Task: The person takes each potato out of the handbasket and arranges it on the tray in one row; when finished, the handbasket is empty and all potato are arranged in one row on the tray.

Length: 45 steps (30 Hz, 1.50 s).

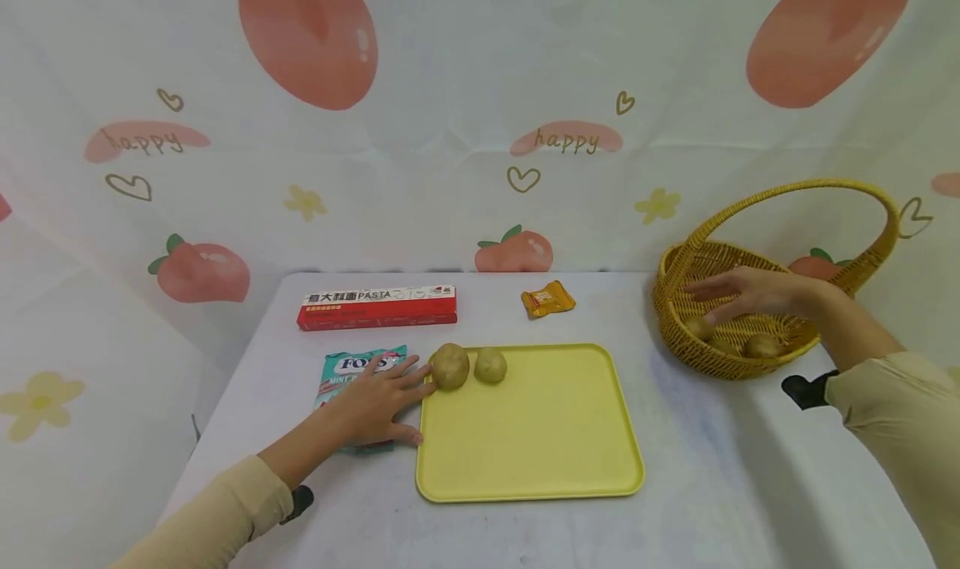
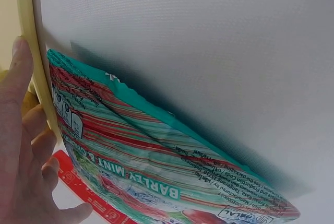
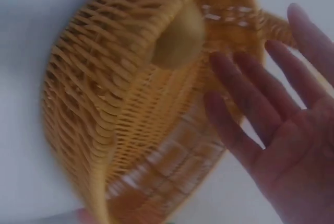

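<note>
My left hand (image 1: 381, 406) spreads its fingers at the left rim of the yellow tray (image 1: 532, 436). Its wrist and palm are over the teal Fox's mint candy bag (image 2: 156, 156), hiding part of it. A larger potato (image 1: 450, 367) by the left fingertips and a smaller potato (image 1: 491, 366) lie at the tray's back left. Over the wicker basket (image 1: 678, 348) at the right, my right hand (image 1: 757, 292) reaches in under the handle with fingers extended and nothing in its grip. Several potatoes (image 1: 763, 346) lie inside; one shows in the right wrist view (image 3: 181, 37).
Behind the tray, a red and white pasta box (image 1: 377, 309) lies at the back left. An orange-yellow wrapped snack (image 1: 548, 300) lies at the back middle. The basket's tall handle (image 1: 795, 187) arches above the right hand. A patterned curtain hangs behind the table.
</note>
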Available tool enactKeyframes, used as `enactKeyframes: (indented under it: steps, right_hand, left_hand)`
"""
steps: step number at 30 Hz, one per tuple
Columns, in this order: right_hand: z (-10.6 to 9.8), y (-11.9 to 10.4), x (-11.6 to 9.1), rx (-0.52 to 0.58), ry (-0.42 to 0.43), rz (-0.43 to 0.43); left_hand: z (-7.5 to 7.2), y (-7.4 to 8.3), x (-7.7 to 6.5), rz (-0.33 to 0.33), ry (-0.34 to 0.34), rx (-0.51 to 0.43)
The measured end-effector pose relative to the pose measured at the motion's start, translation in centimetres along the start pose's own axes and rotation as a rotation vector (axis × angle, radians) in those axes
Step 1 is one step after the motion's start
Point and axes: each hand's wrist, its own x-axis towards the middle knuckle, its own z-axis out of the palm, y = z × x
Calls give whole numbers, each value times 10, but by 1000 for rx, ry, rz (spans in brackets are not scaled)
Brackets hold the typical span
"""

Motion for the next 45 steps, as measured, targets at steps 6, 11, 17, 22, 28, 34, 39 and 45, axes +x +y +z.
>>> enactKeyframes:
  steps: [6, 11, 17, 22, 28, 34, 39, 45]
  right_hand:
    - [-4, 20, 10, 189, -110, 183]
    - [-6, 31, 15, 249, -129, 293]
    - [2, 37, 20, 287, -139, 334]
    - [10, 36, 26, 276, -136, 350]
    - [13, 37, 30, 241, -102, 321]
    - [14, 39, 25, 208, -75, 274]
    - [8, 33, 14, 105, -44, 191]
    - [-1, 17, 1, 40, -5, 73]
  left_hand:
    - [-1, -1, 1, -1, -2, 16]
    - [0, -2, 2, 14, 13, 20]
    - [2, -1, 3, 16, 19, 22]
    - [2, 0, 3, 10, 22, 26]
    - [-1, 0, 2, 9, 24, 29]
    - [-1, 2, 2, 12, 15, 45]
    - [0, 1, 2, 12, 18, 43]
    - [-1, 1, -2, 10, 25, 32]
